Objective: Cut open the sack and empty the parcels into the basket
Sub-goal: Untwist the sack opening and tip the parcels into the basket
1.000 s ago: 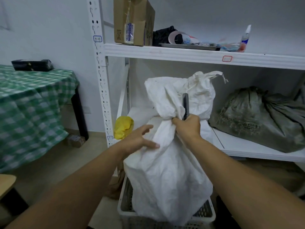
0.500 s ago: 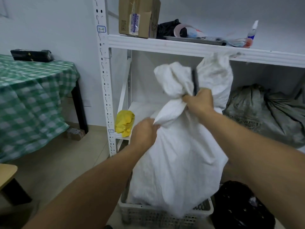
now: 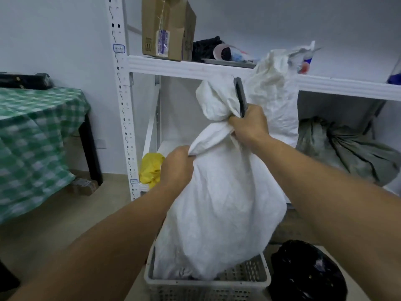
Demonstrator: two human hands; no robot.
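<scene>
1. Cannot read any of the writing: notes a blue-bordered tag (image 3: 119, 48) on the white upright of the shelf rack (image 3: 195, 67) with handwriting too small to make out, a second small tag (image 3: 134, 181) lower on the same upright, and a blue-printed label (image 3: 162, 41) on the cardboard box (image 3: 167, 27) on the top shelf, blurred past reading.
2. Grips the gathered neck of the white sack (image 3: 219, 203) in the right hand (image 3: 249, 124), with fingers curled tight round the bunched cloth just below the loose, crumpled top.
3. Clamps in that same fist a slim dark tool (image 3: 239, 96), pointing up past the knuckles and lying against the sack's top; cannot tell blade from handle.
4. Pinches a fold of the sack's shoulder in the left hand (image 3: 176, 168), below and to the left of the neck, with fingers curled and knuckles toward the camera; fingertips hidden behind the cloth.
5. Holds the sack upright between both hands, with its lower end down inside the basket (image 3: 208, 285) on the floor in front of the rack; cannot tell whether the bottom bears on the basket floor.
6. Shows the sack as white woven cloth, creased and crinkled, bulging wide below the narrow neck.
7. Shows the basket as pale grey plastic, rectangular, with perforated walls and a solid rim.
8. Leaves nearby a crumpled yellow plastic bag (image 3: 150, 168) at the lower shelf's left end, a glossy black bag (image 3: 303, 272) just right of the basket, a slumped grey-green sack (image 3: 347, 148) on the lower shelf, and a green-and-white checked cloth (image 3: 32, 137) draped over a table at left.
</scene>
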